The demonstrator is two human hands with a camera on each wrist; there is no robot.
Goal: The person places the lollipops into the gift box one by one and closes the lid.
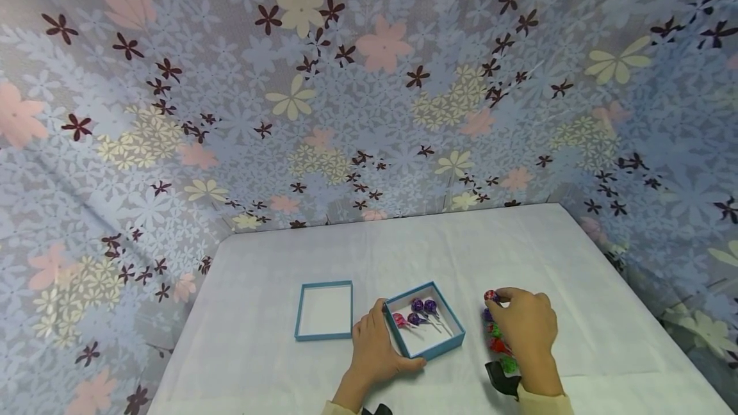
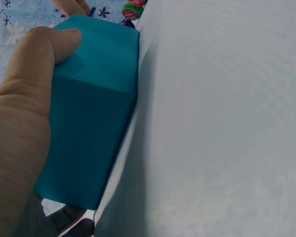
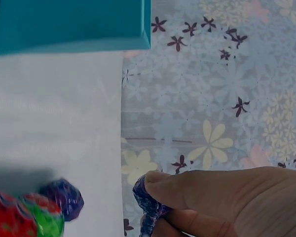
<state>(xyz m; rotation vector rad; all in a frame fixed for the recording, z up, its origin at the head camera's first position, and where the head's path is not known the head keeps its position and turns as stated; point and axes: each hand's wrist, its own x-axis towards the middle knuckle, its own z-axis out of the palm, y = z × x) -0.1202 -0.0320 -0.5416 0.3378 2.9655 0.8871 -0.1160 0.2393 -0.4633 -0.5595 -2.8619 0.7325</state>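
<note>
My left hand (image 1: 375, 344) grips an open blue box (image 1: 444, 351) with a white inside, fingers along its left side and thumb at the near corner. In the left wrist view the thumb presses on the box's teal outer wall (image 2: 96, 138). Inside lie three purple lollipops (image 1: 430, 307) and a pink one (image 1: 399, 320). Right of the box, my right hand (image 1: 527, 325) pinches a lollipop (image 3: 142, 193) between thumb and fingers; its wrapper looks dark purple in the right wrist view. Below this hand lies a row of lollipops, among them red (image 1: 498, 345) and green (image 1: 508, 364) ones, partly hidden.
A shallow blue-rimmed lid (image 1: 325, 338) lies left of the box on the white-covered table (image 1: 259, 300). A flower-patterned cloth (image 1: 369, 114) hangs behind the table and along its sides. Dark straps (image 1: 501, 379) sit at the wrists.
</note>
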